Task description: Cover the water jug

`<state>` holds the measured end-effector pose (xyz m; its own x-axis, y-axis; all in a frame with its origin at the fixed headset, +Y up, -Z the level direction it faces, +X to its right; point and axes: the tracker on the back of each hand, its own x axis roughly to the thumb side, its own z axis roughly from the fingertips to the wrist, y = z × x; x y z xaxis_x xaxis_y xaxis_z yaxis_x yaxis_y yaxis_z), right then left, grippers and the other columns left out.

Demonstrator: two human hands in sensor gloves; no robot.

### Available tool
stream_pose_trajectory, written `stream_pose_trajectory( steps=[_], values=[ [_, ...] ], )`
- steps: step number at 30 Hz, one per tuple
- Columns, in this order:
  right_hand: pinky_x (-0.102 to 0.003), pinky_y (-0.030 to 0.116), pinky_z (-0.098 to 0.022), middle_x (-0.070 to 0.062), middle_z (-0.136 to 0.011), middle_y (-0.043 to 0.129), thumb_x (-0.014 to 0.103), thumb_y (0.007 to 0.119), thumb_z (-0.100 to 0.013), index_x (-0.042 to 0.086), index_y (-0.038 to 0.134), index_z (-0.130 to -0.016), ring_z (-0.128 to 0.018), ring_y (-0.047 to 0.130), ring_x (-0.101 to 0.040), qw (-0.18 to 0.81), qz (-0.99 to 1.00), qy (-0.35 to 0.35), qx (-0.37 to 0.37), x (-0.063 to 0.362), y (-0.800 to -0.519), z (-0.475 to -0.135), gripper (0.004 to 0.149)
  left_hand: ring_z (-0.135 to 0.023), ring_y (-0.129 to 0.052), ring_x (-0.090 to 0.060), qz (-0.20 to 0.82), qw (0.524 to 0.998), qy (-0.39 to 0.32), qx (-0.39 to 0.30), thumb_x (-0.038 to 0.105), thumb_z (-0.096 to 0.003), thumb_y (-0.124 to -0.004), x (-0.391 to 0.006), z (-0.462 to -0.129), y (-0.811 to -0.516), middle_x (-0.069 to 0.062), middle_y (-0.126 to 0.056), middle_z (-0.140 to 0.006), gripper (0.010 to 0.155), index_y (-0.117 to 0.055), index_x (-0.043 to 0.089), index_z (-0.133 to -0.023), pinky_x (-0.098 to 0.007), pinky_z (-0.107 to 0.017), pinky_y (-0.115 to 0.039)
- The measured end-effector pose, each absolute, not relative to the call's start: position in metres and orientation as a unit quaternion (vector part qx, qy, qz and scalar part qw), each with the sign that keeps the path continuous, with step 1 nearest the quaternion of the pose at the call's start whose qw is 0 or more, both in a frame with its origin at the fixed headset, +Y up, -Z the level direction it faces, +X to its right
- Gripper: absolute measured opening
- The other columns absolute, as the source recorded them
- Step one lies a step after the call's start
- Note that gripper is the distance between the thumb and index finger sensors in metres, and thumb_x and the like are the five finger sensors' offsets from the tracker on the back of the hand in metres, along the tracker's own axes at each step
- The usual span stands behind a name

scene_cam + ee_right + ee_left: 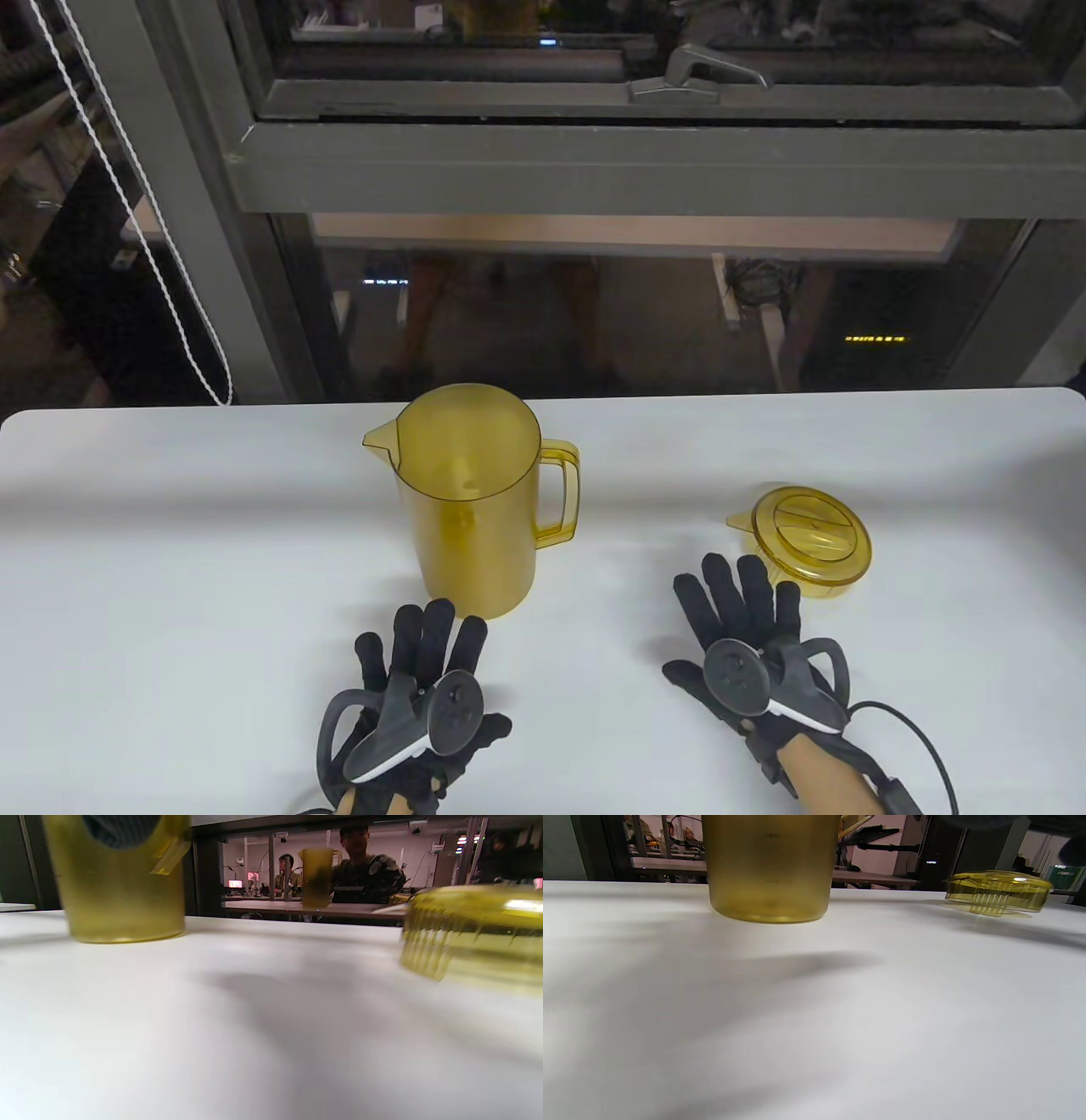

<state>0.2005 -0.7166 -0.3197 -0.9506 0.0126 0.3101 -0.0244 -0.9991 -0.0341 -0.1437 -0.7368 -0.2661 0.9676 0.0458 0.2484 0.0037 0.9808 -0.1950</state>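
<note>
A translucent yellow water jug (471, 501) stands upright and uncovered mid-table, spout to the left, handle to the right; its base shows in the left wrist view (770, 868) and the right wrist view (118, 882). Its round yellow lid (806, 539) lies flat on the table to the right, also seen from the side (999, 891) (475, 933). My left hand (420, 649) lies flat, fingers straight, just in front of the jug, holding nothing. My right hand (738, 598) lies flat with fingers spread, fingertips just short of the lid.
The white table (170, 552) ends at a dark window frame (594, 161) behind. A white bead cord (161, 255) hangs at the back left. A black cable (916, 739) trails from the right wrist.
</note>
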Motion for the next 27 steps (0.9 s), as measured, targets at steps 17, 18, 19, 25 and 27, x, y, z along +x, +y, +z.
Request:
stream_pose_trajectory(
  steps=[17,18,19,25,27],
  values=[
    [-0.072,0.036,-0.075,-0.016,-0.12,0.024,0.054,0.072,-0.047,0.028,0.016,-0.108,-0.108,0.029,-0.055,0.072,0.996,0.046,0.025,0.306,-0.665,-0.436,0.087,-0.103,0.009,-0.04,-0.002,0.991,-0.088,-0.105,0.07,-0.0392,-0.054,-0.156,-0.269,-0.746,-0.008,0.019,-0.109,0.094,0.006,0.034,-0.101,-0.074,-0.068,-0.006],
    [-0.071,0.04,-0.075,-0.016,-0.12,0.028,0.052,0.073,-0.047,0.027,0.019,-0.109,-0.108,0.034,-0.055,0.073,0.996,0.047,0.021,0.307,-0.668,-0.439,0.085,-0.103,0.009,-0.04,-0.002,0.991,-0.088,-0.105,0.07,-0.0393,-0.054,-0.156,-0.269,-0.746,-0.008,0.019,-0.109,0.093,0.006,0.034,-0.101,-0.073,-0.069,-0.006],
    [-0.069,0.044,-0.075,-0.016,-0.119,0.031,0.049,0.074,-0.047,0.026,0.022,-0.109,-0.108,0.039,-0.054,0.07,0.996,0.046,0.015,0.308,-0.673,-0.442,0.084,-0.103,0.009,-0.04,-0.002,0.991,-0.088,-0.105,0.07,-0.0392,-0.054,-0.156,-0.269,-0.746,-0.008,0.019,-0.109,0.094,0.006,0.034,-0.101,-0.074,-0.068,-0.006],
    [-0.057,0.068,-0.07,-0.015,-0.113,0.057,0.037,0.081,-0.046,0.022,0.047,-0.107,-0.098,0.073,-0.045,0.011,0.999,0.046,-0.006,0.306,-0.699,-0.454,0.071,-0.103,0.009,-0.04,-0.006,0.99,-0.086,-0.108,0.07,-0.0393,-0.054,-0.155,-0.269,-0.748,-0.008,0.019,-0.109,0.093,0.006,0.034,-0.101,-0.074,-0.069,-0.006],
    [-0.056,0.07,-0.07,-0.014,-0.11,0.064,0.033,0.083,-0.046,0.021,0.053,-0.105,-0.095,0.078,-0.042,0.019,0.999,0.05,-0.01,0.306,-0.705,-0.456,0.068,-0.103,0.009,-0.04,-0.008,0.99,-0.087,-0.11,0.07,-0.0393,-0.054,-0.155,-0.269,-0.749,-0.008,0.019,-0.109,0.093,0.006,0.034,-0.101,-0.074,-0.069,-0.006]
  ],
)
